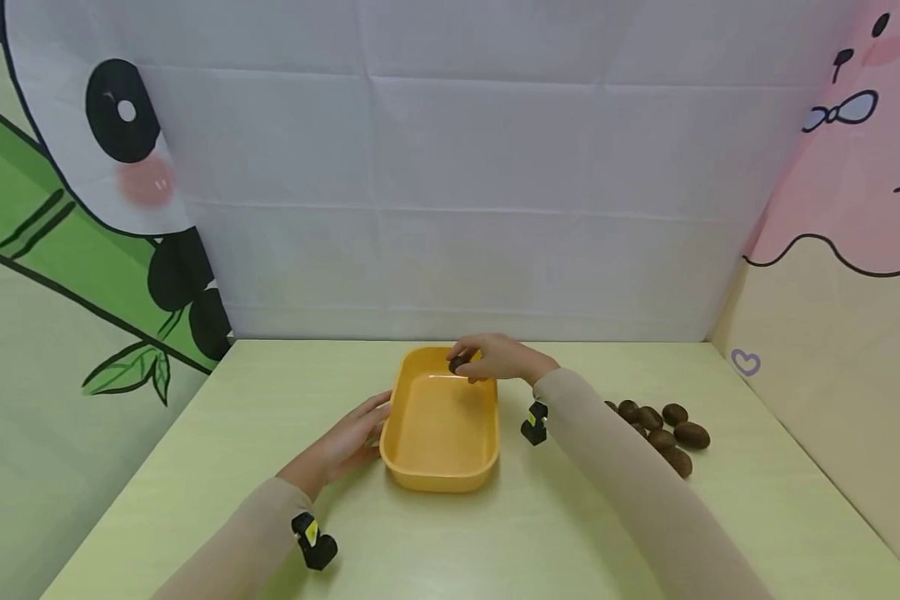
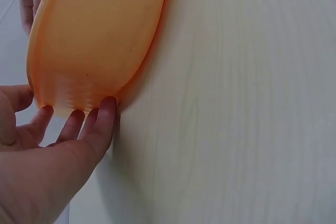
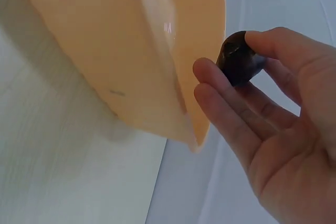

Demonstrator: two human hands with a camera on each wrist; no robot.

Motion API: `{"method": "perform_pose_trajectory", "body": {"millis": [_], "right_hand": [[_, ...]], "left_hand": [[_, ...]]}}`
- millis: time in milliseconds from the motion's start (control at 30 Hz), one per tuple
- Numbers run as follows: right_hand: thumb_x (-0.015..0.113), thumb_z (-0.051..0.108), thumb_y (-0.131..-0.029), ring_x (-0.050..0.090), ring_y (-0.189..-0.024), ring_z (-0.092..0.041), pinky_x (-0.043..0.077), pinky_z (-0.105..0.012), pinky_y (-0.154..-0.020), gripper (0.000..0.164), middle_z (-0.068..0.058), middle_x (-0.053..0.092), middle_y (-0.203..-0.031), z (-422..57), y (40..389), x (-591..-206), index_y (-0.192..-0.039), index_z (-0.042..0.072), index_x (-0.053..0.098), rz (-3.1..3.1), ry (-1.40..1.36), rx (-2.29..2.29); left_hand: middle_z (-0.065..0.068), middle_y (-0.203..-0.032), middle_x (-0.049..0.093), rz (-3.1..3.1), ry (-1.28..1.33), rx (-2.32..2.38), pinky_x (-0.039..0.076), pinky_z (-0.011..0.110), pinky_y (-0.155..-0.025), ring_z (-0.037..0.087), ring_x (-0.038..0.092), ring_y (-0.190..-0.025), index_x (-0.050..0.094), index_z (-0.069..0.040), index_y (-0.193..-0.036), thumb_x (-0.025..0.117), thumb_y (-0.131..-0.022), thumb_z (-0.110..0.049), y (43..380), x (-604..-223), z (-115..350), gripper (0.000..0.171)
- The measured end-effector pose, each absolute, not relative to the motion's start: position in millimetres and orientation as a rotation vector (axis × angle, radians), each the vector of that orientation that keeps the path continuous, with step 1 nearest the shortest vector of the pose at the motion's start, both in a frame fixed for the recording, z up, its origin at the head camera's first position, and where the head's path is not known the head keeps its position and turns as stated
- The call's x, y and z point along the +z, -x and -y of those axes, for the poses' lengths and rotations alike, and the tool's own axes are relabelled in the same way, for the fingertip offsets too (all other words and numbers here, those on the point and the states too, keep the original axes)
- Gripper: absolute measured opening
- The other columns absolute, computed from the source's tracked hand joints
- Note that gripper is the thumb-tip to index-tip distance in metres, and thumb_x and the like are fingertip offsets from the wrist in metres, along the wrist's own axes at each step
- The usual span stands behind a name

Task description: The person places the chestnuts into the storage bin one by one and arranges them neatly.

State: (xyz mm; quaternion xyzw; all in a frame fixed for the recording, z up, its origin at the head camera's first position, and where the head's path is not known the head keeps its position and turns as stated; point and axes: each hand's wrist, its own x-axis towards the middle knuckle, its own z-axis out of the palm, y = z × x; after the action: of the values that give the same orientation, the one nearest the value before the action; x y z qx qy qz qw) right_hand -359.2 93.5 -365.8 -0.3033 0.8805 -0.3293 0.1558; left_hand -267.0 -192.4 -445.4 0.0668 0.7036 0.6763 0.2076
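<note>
A yellow-orange plastic tray [image 1: 438, 433] with rounded corners stands on the table. My left hand [image 1: 351, 442] is at its left side, with slightly bent fingertips [image 2: 107, 106] touching the outer wall and a digit up at the rim. Above the tray's far right corner is my right hand [image 1: 498, 358]. It pinches a dark brown, glossy oval piece [image 3: 240, 59] between thumb and fingers, and in the right wrist view this piece overlaps the tray's rim. Several similar brown ovals [image 1: 692, 434] lie in a group on the right, partly hidden behind my right sleeve.
The pale wood-grain table [image 1: 307, 367] ends at a white cloth backdrop [image 1: 480, 167]. Printed cartoon panels [image 1: 832, 333] stand on both sides. Each wrist carries a small black camera [image 1: 315, 542]. My right forearm [image 1: 637, 483] crosses the table between the tray and the brown ovals.
</note>
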Motion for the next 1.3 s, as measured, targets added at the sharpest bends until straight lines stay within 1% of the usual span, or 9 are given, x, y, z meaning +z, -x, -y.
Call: {"method": "perform_pose_trajectory", "body": {"millis": [133,233,367,533,700,833,1067,1167,1300], "right_hand": [[0.068,0.022,-0.098,0.069,-0.088,-0.022,0.053,-0.031,-0.079,0.040,-0.005,0.068,-0.114,-74.5,361.7,-367.9,-0.134,0.005,0.062,-2.593,0.862,-0.900],[0.071,0.020,-0.096,0.068,-0.086,-0.020,0.054,-0.030,-0.077,0.039,-0.004,0.070,-0.108,-60.3,364.9,-376.3,-0.131,0.003,0.065,-2.630,0.825,-0.932],[0.075,0.021,-0.093,0.067,-0.094,-0.019,0.054,-0.031,-0.083,0.036,-0.005,0.070,-0.111,-41.2,366.4,-388.2,-0.124,0.006,0.070,-2.702,0.694,-0.985],[0.079,0.018,-0.089,0.064,-0.104,-0.022,0.051,-0.036,-0.091,0.031,-0.006,0.070,-0.112,-21.8,365.1,-400.0,-0.117,0.007,0.073,-2.776,0.572,-1.014],[0.080,0.016,-0.086,0.064,-0.093,-0.020,0.052,-0.036,-0.087,0.027,-0.001,0.071,-0.101,-10.8,364.6,-412.4,-0.111,0.008,0.074,-2.798,0.437,-1.054],[0.083,0.019,-0.083,0.063,-0.087,-0.019,0.053,-0.034,-0.082,0.028,-0.001,0.071,-0.099,-4.7,366.7,-424.6,-0.109,0.009,0.075,-2.881,0.379,-0.992],[0.081,0.016,-0.086,0.063,-0.096,-0.024,0.052,-0.035,-0.085,0.025,-0.006,0.071,-0.106,1.1,368.4,-438.7,-0.108,0.007,0.075,-2.947,0.346,-0.942],[0.078,0.013,-0.088,0.062,-0.095,-0.025,0.052,-0.035,-0.083,0.023,-0.008,0.070,-0.107,1.4,366.2,-436.0,-0.110,0.006,0.075,-2.935,0.323,-0.953],[0.076,0.016,-0.090,0.062,-0.093,-0.023,0.052,-0.034,-0.079,0.026,-0.008,0.070,-0.110,1.1,363.6,-432.5,-0.115,0.008,0.073,-2.932,0.274,-0.929]], "left_hand": [[0.022,-0.156,0.035,-1.974,-0.189,1.875,0.038,0.052,-0.108,0.037,0.042,-0.137,0.018,-0.013,-0.161,0.037,-0.111,-0.035,267.0,-444.9,191.6,0.058],[0.022,-0.155,0.035,-1.976,-0.182,1.875,0.040,0.052,-0.106,0.037,0.042,-0.136,0.019,-0.013,-0.160,0.039,-0.110,-0.035,267.1,-445.1,191.0,0.058],[0.023,-0.156,0.033,-1.948,-0.204,1.875,0.038,0.052,-0.108,0.038,0.039,-0.138,0.017,-0.012,-0.161,0.038,-0.110,-0.036,267.0,-444.4,191.7,0.060],[0.022,-0.157,0.032,-1.944,-0.205,1.865,0.039,0.050,-0.107,0.038,0.039,-0.138,0.016,-0.013,-0.161,0.038,-0.110,-0.037,266.9,-443.2,193.1,0.061],[0.022,-0.157,0.032,-1.949,-0.203,1.865,0.040,0.049,-0.106,0.038,0.040,-0.138,0.016,-0.013,-0.161,0.038,-0.110,-0.038,267.7,-444.6,193.0,0.061],[0.022,-0.156,0.033,-1.948,-0.199,1.871,0.041,0.050,-0.106,0.038,0.040,-0.139,0.017,-0.012,-0.161,0.039,-0.110,-0.037,268.1,-446.3,192.8,0.061],[0.023,-0.156,0.033,-1.941,-0.204,1.874,0.039,0.051,-0.107,0.038,0.040,-0.138,0.016,-0.012,-0.161,0.039,-0.110,-0.038,267.4,-449.0,193.5,0.062],[0.023,-0.156,0.034,-1.949,-0.203,1.869,0.040,0.050,-0.106,0.037,0.041,-0.138,0.016,-0.013,-0.161,0.039,-0.110,-0.038,267.1,-449.2,193.8,0.062],[0.022,-0.154,0.037,-1.939,-0.206,1.873,0.045,0.047,-0.102,0.034,0.047,-0.133,0.018,-0.015,-0.161,0.040,-0.110,-0.036,267.2,-448.4,193.5,0.059]]}}
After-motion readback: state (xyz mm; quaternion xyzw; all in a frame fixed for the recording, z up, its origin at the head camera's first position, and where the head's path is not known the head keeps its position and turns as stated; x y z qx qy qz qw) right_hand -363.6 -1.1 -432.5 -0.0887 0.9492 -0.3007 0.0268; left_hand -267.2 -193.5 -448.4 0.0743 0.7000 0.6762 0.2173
